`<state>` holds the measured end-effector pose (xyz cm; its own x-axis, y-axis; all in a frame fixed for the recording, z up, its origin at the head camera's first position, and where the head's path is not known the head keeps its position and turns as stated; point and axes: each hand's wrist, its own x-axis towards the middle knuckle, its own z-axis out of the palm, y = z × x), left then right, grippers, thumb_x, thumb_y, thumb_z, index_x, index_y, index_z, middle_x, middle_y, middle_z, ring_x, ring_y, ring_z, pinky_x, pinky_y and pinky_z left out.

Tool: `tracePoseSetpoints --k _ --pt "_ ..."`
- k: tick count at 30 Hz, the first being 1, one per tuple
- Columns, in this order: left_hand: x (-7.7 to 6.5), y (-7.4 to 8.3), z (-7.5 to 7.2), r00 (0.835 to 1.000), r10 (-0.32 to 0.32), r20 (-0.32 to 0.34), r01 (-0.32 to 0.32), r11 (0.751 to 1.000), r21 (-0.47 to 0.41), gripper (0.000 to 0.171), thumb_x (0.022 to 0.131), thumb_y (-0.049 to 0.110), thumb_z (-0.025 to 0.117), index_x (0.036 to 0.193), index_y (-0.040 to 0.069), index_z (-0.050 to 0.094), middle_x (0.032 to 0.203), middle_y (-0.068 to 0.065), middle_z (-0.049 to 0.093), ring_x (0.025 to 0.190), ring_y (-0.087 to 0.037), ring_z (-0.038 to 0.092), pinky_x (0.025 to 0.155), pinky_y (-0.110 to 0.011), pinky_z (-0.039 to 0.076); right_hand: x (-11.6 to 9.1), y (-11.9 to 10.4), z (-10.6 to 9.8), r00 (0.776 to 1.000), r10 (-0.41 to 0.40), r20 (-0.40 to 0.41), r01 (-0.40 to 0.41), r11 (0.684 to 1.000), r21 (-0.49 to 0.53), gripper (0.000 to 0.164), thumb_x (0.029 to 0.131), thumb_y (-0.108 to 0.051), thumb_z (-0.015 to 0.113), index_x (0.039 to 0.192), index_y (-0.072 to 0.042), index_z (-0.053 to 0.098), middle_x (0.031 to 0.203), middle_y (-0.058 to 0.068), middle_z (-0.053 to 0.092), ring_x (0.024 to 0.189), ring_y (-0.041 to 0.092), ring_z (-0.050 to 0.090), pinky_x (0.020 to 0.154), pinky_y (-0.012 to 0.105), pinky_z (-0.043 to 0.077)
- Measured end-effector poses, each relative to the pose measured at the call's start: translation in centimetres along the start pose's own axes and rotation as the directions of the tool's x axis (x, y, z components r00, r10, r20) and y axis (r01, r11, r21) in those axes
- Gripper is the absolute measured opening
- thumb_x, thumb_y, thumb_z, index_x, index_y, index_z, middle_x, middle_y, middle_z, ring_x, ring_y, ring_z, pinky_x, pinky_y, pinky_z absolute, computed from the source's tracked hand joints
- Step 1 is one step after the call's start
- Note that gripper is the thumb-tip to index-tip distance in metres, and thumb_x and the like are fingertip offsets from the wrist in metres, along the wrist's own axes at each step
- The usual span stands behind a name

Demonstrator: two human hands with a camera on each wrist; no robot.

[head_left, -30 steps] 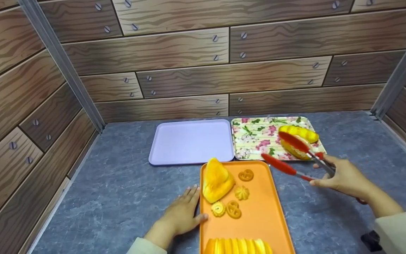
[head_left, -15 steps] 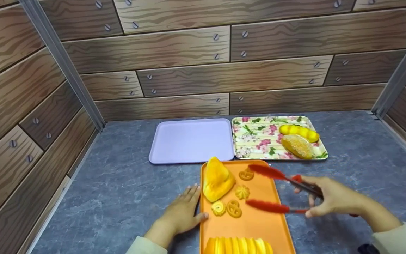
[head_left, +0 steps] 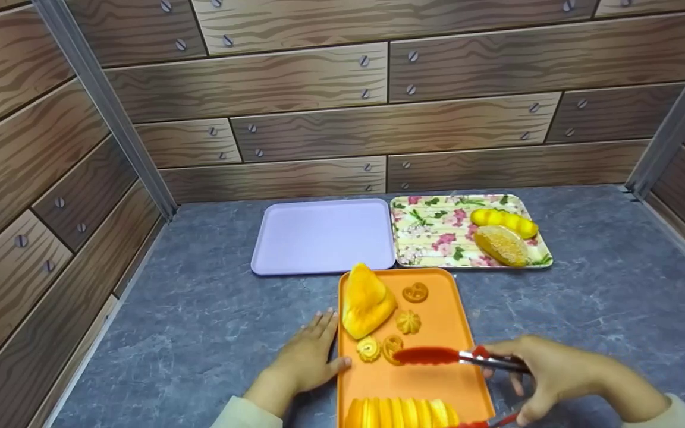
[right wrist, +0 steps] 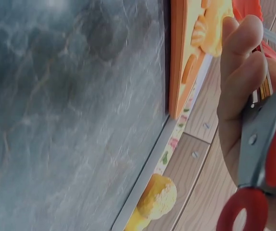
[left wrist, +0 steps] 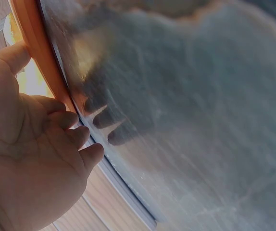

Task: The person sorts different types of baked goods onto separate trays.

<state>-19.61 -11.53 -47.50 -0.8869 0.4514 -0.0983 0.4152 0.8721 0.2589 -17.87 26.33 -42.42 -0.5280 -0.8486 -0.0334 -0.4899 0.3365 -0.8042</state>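
Note:
My right hand [head_left: 568,374] grips a pair of red-tipped metal tongs [head_left: 431,355], whose arms are spread wide over the near part of the orange tray [head_left: 443,315]. One tip overlaps a pretzel [head_left: 391,348] in the head view; the other reaches the sliced loaf [head_left: 402,413] at the bottom edge. My left hand [head_left: 304,359] lies along the tray's left side, fingers extended and thumb on the rim. Also on this tray are a puffy yellow bread piece [head_left: 368,303], a second pretzel [head_left: 415,292] and two small cookies, one star-shaped [head_left: 408,322], one round [head_left: 368,349].
Behind the orange tray stand a lilac tray [head_left: 324,238] and a floral tray [head_left: 426,238]. The floral one bears a ridged yellow roll [head_left: 504,223] and a seeded bun [head_left: 502,246]. Wood-patterned walls [head_left: 295,107] enclose the grey tabletop [head_left: 170,333].
My right hand has brought the tongs from beside the floral tray toward me and left, over the orange tray. The seeded bun lies uncovered on the floral tray. My left hand has stayed put.

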Motion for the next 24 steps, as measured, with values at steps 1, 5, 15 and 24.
tracePoseSetpoints --k 1,5,15,24 --pt "0.0 0.0 0.0 1.000 0.000 -0.001 0.000 1.000 -0.001 0.078 0.082 0.057 0.037 0.138 0.007 0.016 0.142 -0.009 0.014 0.127 -0.025 0.013 0.099 -0.043 0.018 0.0 0.0 0.2 1.000 -0.006 0.006 0.006 1.000 -0.005 0.062 0.059 -0.016 0.078 0.114 -0.012 0.052 0.067 -0.001 0.059 0.053 0.010 0.054 0.044 0.022 0.044" --pt "0.0 0.1 0.0 1.000 0.003 -0.006 -0.003 1.000 0.000 0.078 0.082 0.057 0.038 0.138 0.007 0.017 0.141 -0.009 0.014 0.127 -0.025 0.013 0.099 -0.043 0.018 0.1 0.0 0.7 0.999 -0.015 0.028 0.015 1.000 -0.005 0.058 0.063 -0.019 0.076 0.114 -0.009 0.051 0.073 -0.003 0.059 0.053 0.004 0.053 0.042 0.020 0.044" --pt "0.1 0.0 0.0 1.000 0.007 -0.024 -0.006 1.000 0.010 0.078 0.082 0.056 0.039 0.138 0.006 0.017 0.141 -0.009 0.015 0.127 -0.025 0.014 0.098 -0.045 0.020 0.1 0.1 1.3 0.998 0.039 0.059 -0.042 0.998 0.045 0.052 0.067 -0.021 0.074 0.114 -0.012 0.055 0.078 -0.002 0.062 0.051 0.001 0.051 0.041 0.023 0.045" --pt "0.0 0.0 0.1 1.000 0.004 -0.019 -0.004 1.000 -0.001 0.078 0.082 0.056 0.039 0.138 0.005 0.017 0.141 -0.010 0.015 0.127 -0.026 0.013 0.098 -0.044 0.019 0.1 0.4 1.6 0.999 0.011 0.054 -0.015 0.997 0.070 0.046 0.067 -0.019 0.074 0.110 -0.012 0.058 0.083 0.001 0.063 0.049 -0.003 0.047 0.036 0.020 0.042"
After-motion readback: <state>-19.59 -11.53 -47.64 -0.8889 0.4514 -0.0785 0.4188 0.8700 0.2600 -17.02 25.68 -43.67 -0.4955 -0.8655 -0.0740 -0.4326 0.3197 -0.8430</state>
